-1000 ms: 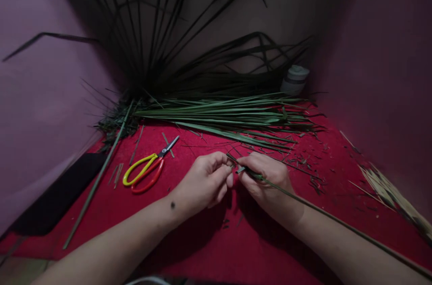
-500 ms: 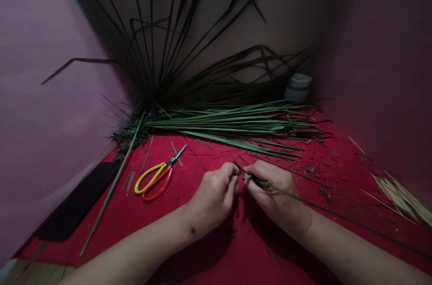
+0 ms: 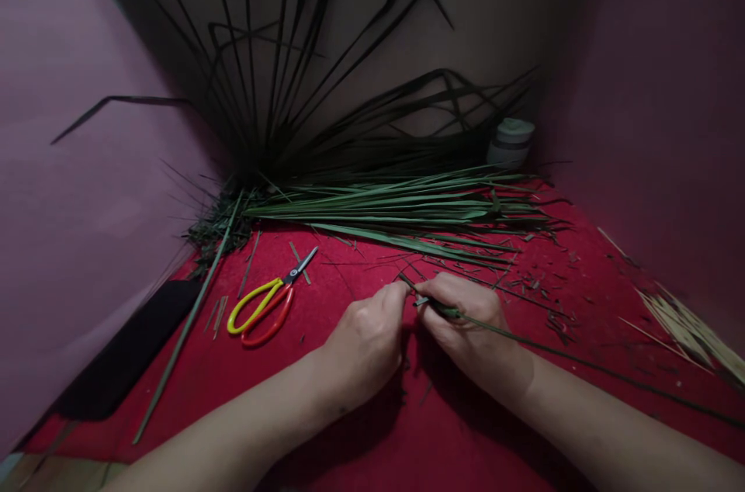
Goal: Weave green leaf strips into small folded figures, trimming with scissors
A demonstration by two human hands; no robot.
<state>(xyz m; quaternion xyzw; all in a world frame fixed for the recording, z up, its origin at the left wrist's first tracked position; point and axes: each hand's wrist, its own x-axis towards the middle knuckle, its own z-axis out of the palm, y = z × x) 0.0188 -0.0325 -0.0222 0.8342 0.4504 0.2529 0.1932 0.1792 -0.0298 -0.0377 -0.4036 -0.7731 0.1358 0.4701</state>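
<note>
A folded green leaf piece with a long thin stem is pinched in my right hand; the stem runs over the wrist and off toward the lower right. Close by on the left, my left hand is closed, its thumb and fingertips pressed together at the short dark end of the leaf strip. The curled fingers hide most of that grip. Scissors with one yellow and one red handle lie on the red cloth left of my hands, their blades pointing away from me.
Long green leaves lie across the back, below dark upright fronds. A pale container stands back right. Leaf scraps and pale strips litter the right side. At left are a black flat object and a long stalk.
The whole view has shifted slightly. My left wrist has turned a little, and both hands stay close together at the leaf piece, with the same grip.
</note>
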